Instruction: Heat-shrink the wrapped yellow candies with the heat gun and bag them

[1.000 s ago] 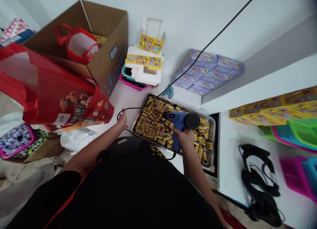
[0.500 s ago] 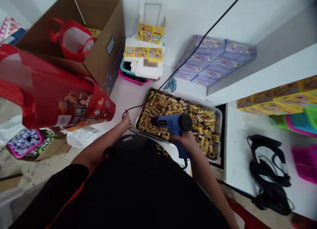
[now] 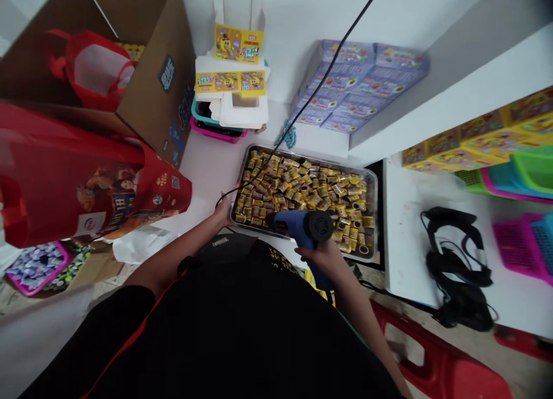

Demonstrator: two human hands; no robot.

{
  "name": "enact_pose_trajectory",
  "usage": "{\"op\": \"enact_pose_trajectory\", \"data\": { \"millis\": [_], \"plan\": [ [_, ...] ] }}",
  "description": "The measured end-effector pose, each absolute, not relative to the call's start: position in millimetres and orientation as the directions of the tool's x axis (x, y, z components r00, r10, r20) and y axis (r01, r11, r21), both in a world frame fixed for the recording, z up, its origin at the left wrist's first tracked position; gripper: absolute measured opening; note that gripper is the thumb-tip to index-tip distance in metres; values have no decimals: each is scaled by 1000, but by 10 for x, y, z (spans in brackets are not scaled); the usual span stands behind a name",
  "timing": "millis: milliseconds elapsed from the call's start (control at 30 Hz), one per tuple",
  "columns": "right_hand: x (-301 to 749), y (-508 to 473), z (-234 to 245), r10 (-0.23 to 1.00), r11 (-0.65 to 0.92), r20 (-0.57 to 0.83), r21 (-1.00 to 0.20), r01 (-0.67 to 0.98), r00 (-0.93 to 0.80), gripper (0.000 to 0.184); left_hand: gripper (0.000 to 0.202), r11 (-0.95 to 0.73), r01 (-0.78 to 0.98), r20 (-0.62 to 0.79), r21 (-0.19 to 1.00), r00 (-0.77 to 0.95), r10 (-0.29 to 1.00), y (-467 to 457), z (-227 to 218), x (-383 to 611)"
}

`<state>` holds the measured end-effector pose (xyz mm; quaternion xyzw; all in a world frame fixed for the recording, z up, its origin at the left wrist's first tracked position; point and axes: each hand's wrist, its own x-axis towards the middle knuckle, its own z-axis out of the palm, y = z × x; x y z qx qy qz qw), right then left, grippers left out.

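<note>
My right hand [image 3: 318, 255] is shut around the grip of a blue heat gun [image 3: 302, 226]. The gun's black round end faces up and right, and its nozzle points left, low over the near edge of a metal tray [image 3: 302, 157]. The tray is packed with small yellow wrapped packets [image 3: 302, 194]. My left hand [image 3: 222, 211] is at the tray's near left corner. A black power cord [image 3: 228, 194] runs close around it, and I cannot tell whether the fingers hold the cord or the rim.
A cardboard box [image 3: 159, 82] and red bags [image 3: 64, 180] stand at left. Behind the tray are stacked white and yellow packaging [image 3: 228, 82] and purple-printed flat cartons [image 3: 358, 85]. At right, a white surface [image 3: 410, 243] holds black straps [image 3: 458, 266]; coloured baskets [image 3: 518, 243] stand beyond. A red stool [image 3: 432, 358] is below.
The heat gun has moved from over the tray's middle toward its near edge. The view has shifted, so the scene sits higher and further left. My left hand has moved little.
</note>
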<state>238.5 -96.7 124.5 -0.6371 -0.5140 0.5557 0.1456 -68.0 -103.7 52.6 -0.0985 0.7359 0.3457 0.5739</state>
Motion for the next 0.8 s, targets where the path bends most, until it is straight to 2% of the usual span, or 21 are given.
{"op": "enact_pose_trajectory", "data": {
  "millis": [167,267,367,433,567,667,800],
  "plan": [
    [2246,-973,1215,778,-448,-575,-791,418,-254,37,82,719,-561,-906,409,-346,246,-1053,517,-668],
    [2255,-936,1247,817,-446,-566,-743,499,-111,29,80,728,-546,-902,415,-348,254,-1074,517,-699],
    [2359,-911,1298,882,-424,-467,-729,537,63,28,72,749,-511,-896,421,-365,254,-1093,505,-733],
    [2431,-906,1336,899,-422,-424,-776,468,107,31,65,762,-490,-890,423,-381,250,-1100,481,-748],
    [2492,-890,1384,892,-449,-438,-825,342,115,41,54,773,-464,-882,433,-396,256,-1100,421,-745],
    [2495,-858,1379,896,-440,-420,-790,426,148,35,56,763,-463,-879,451,-379,289,-1093,414,-726],
    [2541,-841,1333,926,-379,-310,-758,531,217,27,60,787,-371,-843,493,-428,326,-1085,462,-726]
  ]
}}
